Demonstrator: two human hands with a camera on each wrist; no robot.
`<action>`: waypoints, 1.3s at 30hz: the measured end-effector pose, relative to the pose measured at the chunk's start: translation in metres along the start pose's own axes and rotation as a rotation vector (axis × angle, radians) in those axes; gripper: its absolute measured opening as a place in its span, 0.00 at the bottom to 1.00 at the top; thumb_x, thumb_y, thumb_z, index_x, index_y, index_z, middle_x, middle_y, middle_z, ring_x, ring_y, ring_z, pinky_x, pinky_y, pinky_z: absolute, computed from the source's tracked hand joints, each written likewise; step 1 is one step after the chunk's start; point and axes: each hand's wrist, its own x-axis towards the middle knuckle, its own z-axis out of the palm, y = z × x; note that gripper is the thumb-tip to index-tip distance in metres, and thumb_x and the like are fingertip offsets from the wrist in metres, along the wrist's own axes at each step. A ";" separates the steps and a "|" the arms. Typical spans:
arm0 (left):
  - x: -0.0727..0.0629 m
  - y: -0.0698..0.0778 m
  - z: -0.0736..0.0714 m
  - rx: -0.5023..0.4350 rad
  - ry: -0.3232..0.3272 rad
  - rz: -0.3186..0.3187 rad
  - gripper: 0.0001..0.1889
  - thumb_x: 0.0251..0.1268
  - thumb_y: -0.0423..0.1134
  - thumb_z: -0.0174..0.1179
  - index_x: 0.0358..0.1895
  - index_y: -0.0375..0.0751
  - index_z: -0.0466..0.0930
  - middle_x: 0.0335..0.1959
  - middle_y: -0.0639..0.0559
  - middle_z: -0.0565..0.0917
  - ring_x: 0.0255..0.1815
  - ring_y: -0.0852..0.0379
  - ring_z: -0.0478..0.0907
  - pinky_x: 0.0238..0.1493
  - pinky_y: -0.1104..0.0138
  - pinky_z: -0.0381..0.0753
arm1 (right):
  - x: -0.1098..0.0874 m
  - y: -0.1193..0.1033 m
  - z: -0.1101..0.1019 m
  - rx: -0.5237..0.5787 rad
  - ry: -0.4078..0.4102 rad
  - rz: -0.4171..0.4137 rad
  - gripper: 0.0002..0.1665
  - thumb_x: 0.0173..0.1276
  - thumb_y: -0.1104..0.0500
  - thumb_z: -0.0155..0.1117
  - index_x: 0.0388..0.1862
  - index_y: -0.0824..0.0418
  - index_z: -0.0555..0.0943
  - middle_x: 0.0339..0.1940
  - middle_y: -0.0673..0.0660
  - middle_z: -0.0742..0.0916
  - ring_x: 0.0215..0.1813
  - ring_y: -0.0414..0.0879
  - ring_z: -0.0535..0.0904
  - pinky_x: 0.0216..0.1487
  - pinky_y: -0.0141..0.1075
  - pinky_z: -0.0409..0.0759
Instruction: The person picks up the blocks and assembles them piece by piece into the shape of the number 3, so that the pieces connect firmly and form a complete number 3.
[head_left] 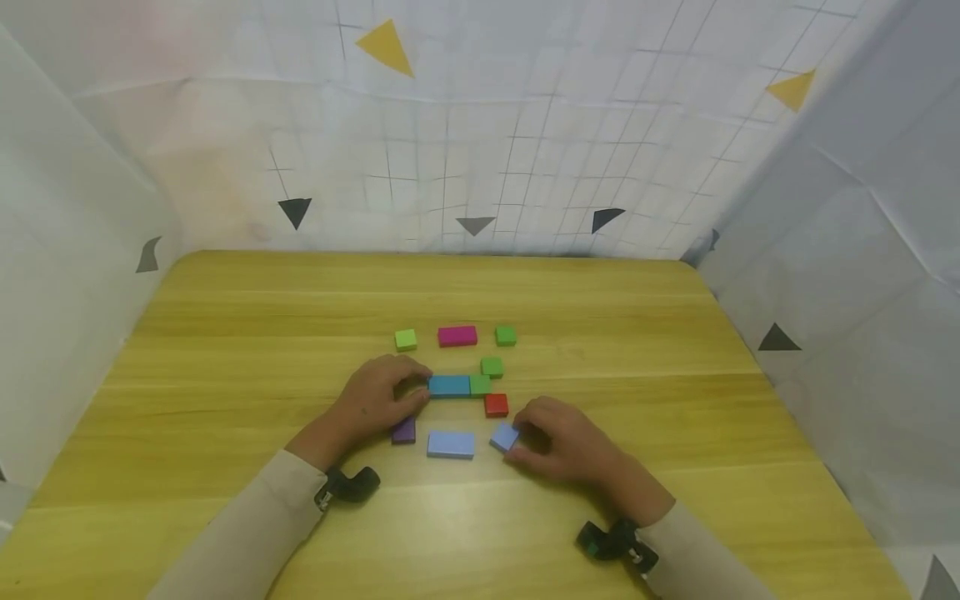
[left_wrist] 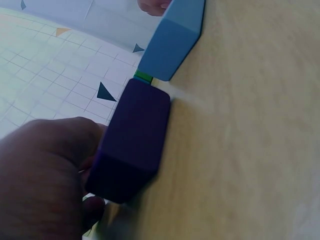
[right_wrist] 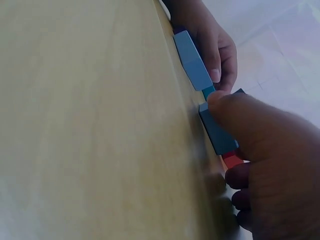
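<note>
In the head view, my left hand point(head_left: 378, 396) has its thumb and forefinger at the left end of a long blue block point(head_left: 449, 386), pinching its edges. A small green block point(head_left: 480, 385) touches that block's right end. My right hand point(head_left: 564, 439) pinches a small light blue block point(head_left: 505, 437), which is turned at an angle on the table. The right wrist view shows my thumb on this light blue block point(right_wrist: 218, 129). A purple block point(head_left: 403, 431) lies just below my left hand, and a long light blue block point(head_left: 450, 444) lies between the hands.
A red block point(head_left: 497, 406) and another green block point(head_left: 491, 367) sit near the blue one. Farther back lie a lime block point(head_left: 406, 340), a long magenta block point(head_left: 457, 336) and a green block point(head_left: 506, 336). White patterned sheets point(head_left: 480, 150) enclose the wooden table point(head_left: 525, 533).
</note>
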 end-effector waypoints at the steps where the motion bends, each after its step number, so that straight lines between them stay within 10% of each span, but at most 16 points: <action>1: 0.000 0.000 0.000 0.001 0.000 0.001 0.15 0.67 0.51 0.62 0.54 0.53 0.83 0.52 0.60 0.85 0.56 0.59 0.79 0.60 0.57 0.76 | 0.000 0.000 0.000 0.002 0.003 -0.002 0.21 0.61 0.45 0.74 0.46 0.55 0.82 0.38 0.45 0.83 0.38 0.36 0.76 0.39 0.29 0.79; 39: 0.001 0.003 -0.001 -0.002 -0.008 -0.011 0.16 0.67 0.50 0.63 0.54 0.51 0.83 0.53 0.59 0.85 0.58 0.58 0.79 0.61 0.57 0.76 | 0.004 -0.003 0.006 -0.038 0.026 0.022 0.20 0.63 0.46 0.73 0.48 0.55 0.83 0.37 0.44 0.83 0.37 0.35 0.75 0.37 0.27 0.77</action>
